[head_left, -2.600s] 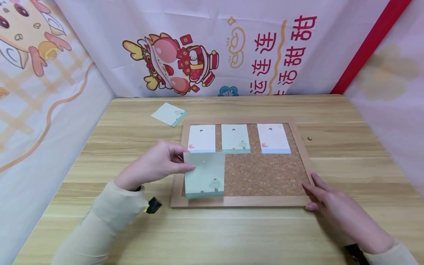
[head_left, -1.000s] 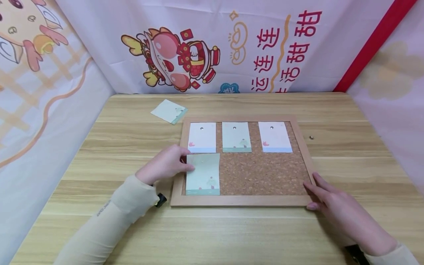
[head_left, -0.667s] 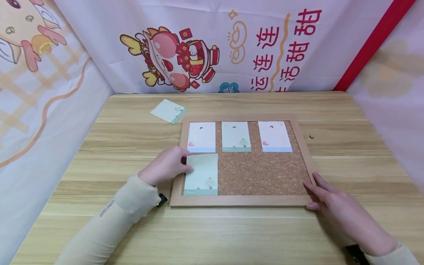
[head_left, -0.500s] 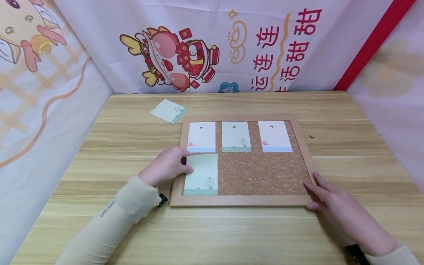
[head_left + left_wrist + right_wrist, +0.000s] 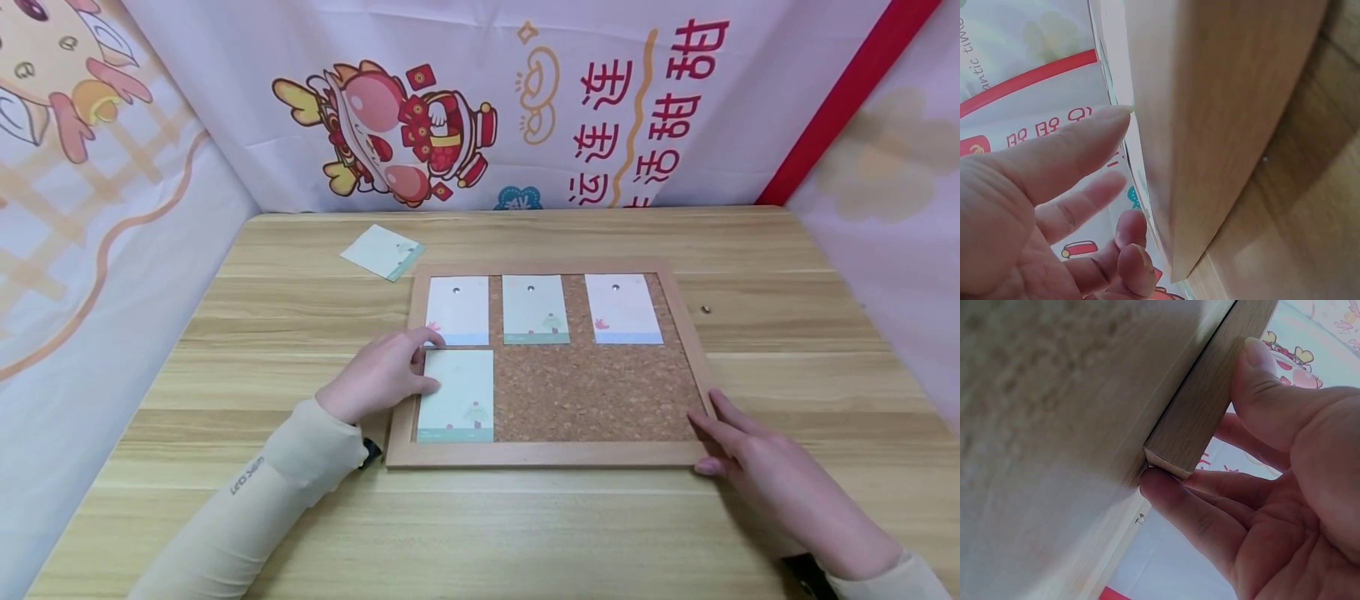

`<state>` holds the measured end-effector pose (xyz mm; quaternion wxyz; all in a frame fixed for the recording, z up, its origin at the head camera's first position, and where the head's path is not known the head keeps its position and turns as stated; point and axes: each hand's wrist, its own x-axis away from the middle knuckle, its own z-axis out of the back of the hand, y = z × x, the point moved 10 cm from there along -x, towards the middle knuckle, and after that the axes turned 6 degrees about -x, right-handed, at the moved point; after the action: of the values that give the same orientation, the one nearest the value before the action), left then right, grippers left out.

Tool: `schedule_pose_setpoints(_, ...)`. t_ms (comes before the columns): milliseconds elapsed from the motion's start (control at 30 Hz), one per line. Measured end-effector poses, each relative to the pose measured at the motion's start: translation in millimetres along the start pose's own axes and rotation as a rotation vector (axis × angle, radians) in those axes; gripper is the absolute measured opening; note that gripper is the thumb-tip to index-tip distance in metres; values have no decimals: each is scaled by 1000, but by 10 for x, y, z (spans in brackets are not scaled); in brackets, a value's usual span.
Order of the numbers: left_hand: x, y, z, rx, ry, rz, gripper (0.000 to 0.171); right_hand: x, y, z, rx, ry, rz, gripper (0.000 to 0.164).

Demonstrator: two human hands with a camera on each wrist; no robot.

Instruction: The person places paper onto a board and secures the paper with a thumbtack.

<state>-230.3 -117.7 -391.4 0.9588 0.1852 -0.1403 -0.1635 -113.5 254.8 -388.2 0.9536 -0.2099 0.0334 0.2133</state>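
A wood-framed cork board [image 5: 592, 396] lies on the table. On its lower left a pale green memo sheet [image 5: 461, 396] lies flat, with no pin visible in it. My left hand [image 5: 378, 371] is at that sheet's left edge: the thumb touches the sheet, while the index finger reaches over the corner of the white sheet above. In the left wrist view the left fingers [image 5: 1085, 200] are apart with nothing pinched between them. My right hand [image 5: 780, 475] grips the board's near right corner, thumb on the frame [image 5: 1210, 394] and fingers at its side.
Along the board's top row hang a white sheet [image 5: 468, 308], a green sheet [image 5: 534, 321] and another white sheet [image 5: 626, 312], each with a metal pin. A loose green sheet [image 5: 382, 252] lies behind the board. One loose pin [image 5: 706, 309] sits to its right.
My left hand has lowered the green sheet onto the board's lower left and nudged it left. Its index finger has since come off the sheet's top corner. The right hand stays put.
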Motion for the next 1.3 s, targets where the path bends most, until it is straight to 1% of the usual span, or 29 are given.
schedule_pose_setpoints(167, 4, 9, -11, -29, -11, -17, 33, 0, -10, 7, 0, 6, 10, 63)
schedule_pose_setpoints(267, 19, 8, -8, -53, -16, -18, 35, 1, -18, 10, 1, 10, 17, 63)
schedule_pose_setpoints(467, 100, -14, -6, -103, -39, -1, 54, -3, -27, 4, 7, 6, 16, 63)
schedule_pose_setpoints(667, 189, 57, -49, -238, -62, -44, 75, -9, -40, 32, 12, 1, 33, 62)
schedule_pose_setpoints(767, 223, 93, -60, -301, -63, -51, 86, -38, -18, 30, 14, -63, 16, 60)
schedule_pose_setpoints(833, 241, 120, -67, -343, -59, -59, 91, -67, -7, 57, 15, -97, 27, 57)
schedule_pose_setpoints(867, 248, 135, -70, -362, -57, -65, 93, -85, 3, 95, 14, -99, 34, 56)
schedule_pose_setpoints(900, 255, 150, -74, -383, -54, -73, 94, -108, 17, 148, 16, -96, 41, 55)
schedule_pose_setpoints(933, 263, 163, -77, -402, -53, -78, 96, -139, 30, 221, 19, -74, 56, 54)
schedule_pose_setpoints(1000, 278, 192, -76, -441, -45, -89, 98, -217, 74, 396, 45, -10, 84, 50)
schedule_pose_setpoints(1067, 289, 210, -71, -468, -33, -94, 99, -325, 166, 562, 61, 31, 64, 44)
schedule_pose_setpoints(1133, 296, 224, -64, -489, -17, -101, 100, -462, 272, 684, 62, 51, 51, 36)
schedule_pose_setpoints(1200, 298, 223, -67, -495, -8, -99, 100, -617, 395, 759, 67, 47, 37, 26)
schedule_pose_setpoints(1300, 299, 191, -96, -480, -26, -77, 99, -847, 611, 787, 70, 19, -1, 17)
